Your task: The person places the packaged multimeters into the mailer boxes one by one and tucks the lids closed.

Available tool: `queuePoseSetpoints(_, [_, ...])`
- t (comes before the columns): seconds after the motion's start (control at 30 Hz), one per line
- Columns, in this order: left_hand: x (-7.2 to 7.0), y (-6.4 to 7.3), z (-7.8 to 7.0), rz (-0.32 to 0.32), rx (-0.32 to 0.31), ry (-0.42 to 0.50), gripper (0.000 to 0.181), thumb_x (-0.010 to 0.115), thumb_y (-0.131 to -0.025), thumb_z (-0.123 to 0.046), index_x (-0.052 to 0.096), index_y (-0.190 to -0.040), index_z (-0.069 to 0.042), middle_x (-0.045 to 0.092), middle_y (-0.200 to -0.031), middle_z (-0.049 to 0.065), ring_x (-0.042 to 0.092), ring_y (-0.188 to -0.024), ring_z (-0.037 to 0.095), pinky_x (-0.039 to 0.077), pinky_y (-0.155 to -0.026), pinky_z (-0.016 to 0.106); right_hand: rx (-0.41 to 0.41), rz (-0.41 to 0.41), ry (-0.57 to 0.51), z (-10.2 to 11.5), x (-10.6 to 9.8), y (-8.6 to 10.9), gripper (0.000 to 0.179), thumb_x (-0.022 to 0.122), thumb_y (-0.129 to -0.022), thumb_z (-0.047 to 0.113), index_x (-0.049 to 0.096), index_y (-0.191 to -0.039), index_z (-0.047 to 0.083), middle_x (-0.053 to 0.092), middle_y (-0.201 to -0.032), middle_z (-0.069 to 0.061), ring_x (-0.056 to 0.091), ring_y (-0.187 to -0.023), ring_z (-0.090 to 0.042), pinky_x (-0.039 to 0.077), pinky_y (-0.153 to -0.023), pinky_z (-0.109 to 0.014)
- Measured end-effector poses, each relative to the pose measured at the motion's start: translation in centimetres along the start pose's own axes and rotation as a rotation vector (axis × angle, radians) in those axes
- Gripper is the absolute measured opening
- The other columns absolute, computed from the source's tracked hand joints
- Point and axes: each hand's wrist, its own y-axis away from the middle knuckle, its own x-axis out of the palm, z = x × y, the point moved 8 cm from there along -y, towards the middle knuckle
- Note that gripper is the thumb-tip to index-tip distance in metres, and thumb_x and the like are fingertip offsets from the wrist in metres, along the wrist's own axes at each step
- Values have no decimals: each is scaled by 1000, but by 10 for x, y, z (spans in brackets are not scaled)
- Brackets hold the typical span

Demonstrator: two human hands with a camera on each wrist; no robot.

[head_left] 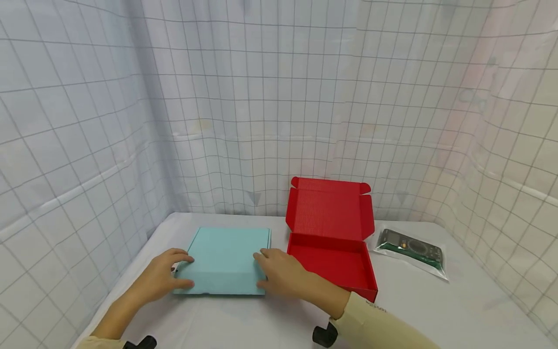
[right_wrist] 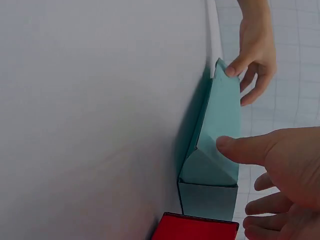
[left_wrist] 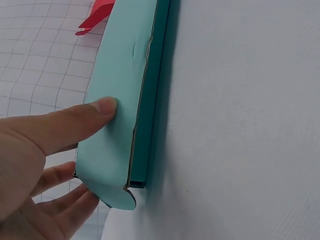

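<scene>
A light blue cardboard box point(head_left: 228, 249) lies on the white-covered table, its lid lowered over the base. In the left wrist view, the lid's front flap point(left_wrist: 120, 75) hangs outside the darker front wall, and a small rounded tab point(left_wrist: 125, 198) sticks out at its end. My left hand point(head_left: 159, 277) grips the lid's front left corner, thumb on the flap and fingers around the side. My right hand point(head_left: 283, 271) is at the front right corner, its thumb against the flap. In the right wrist view the other fingers point(right_wrist: 267, 204) extend loosely beside the box.
Just right of the blue box stands an open red cardboard box point(head_left: 333, 264), its lid point(head_left: 329, 208) raised at the back. Farther right lies a black digital multimeter point(head_left: 410, 246) in a clear plastic bag. White grid-patterned curtains point(head_left: 261, 97) enclose the table at the back and sides.
</scene>
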Motion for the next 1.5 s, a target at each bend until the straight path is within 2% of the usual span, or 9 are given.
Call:
queuePoseSetpoints(0.1, [0,-1,4,23,-25,43,58,97,-71,-18,71,-118,2,56,-129,24,60,-114,48,59,-87,47,23,76,21,-4,7,-8,68,86,-84,40,62,-140,11,65,-130,-4,63,-115,-17,57,-88,-27])
queuePoseSetpoints(0.3, [-1,-3,9,67,-43,92,59,96,-71,-11,69,-121,4,52,-129,27,58,-114,54,58,-88,49,-9,123,10,-5,9,-18,43,89,-80,40,74,-111,16,64,-85,8,56,-73,-6,49,-64,-20])
queuePoseSetpoints(0.47, [0,-2,12,92,-65,133,57,94,-72,-8,69,-123,2,48,-130,26,55,-118,59,57,-91,51,-19,124,-11,-6,6,-24,42,91,-78,42,76,-107,16,57,-70,13,52,-68,-5,47,-60,-19])
queuePoseSetpoints(0.63, [1,0,15,110,-88,168,57,93,-74,-6,67,-125,1,47,-133,26,51,-122,61,54,-94,53,-16,139,-22,-8,6,-25,50,92,-77,42,77,-116,15,60,-74,11,54,-72,-7,48,-62,-20])
queuePoseSetpoints(0.87, [1,1,22,135,-144,185,64,92,-76,-11,63,-132,0,46,-136,28,57,-114,58,58,-88,54,-29,154,-40,-8,7,-25,49,92,-77,41,78,-116,15,61,-75,12,54,-71,-6,47,-62,-19])
queuePoseSetpoints(0.97, [2,4,28,157,-213,227,71,91,-80,-17,57,-139,1,45,-137,31,58,-115,58,58,-86,54,-32,160,-40,-7,6,-26,47,92,-78,40,78,-116,16,62,-77,12,55,-73,-5,48,-63,-18])
queuePoseSetpoints(1.17, [0,8,38,178,-372,168,87,88,-83,-36,44,-149,0,60,-121,23,63,-105,40,56,-77,49,-36,164,-36,-7,3,-27,48,92,-78,40,78,-117,15,63,-77,12,55,-73,-5,48,-62,-17])
queuePoseSetpoints(1.37, [-1,11,43,167,-448,167,87,89,-80,-42,49,-143,4,66,-115,16,63,-101,31,56,-77,48,-15,172,-62,-12,2,-27,54,92,-78,39,77,-124,16,70,-93,9,58,-85,-9,49,-67,-18])
queuePoseSetpoints(1.5, [0,13,48,175,-483,227,81,88,-83,-39,51,-139,8,65,-116,19,65,-99,28,58,-80,46,-6,185,-90,-13,1,-27,56,92,-78,40,76,-127,18,72,-107,8,60,-94,-12,50,-69,-19])
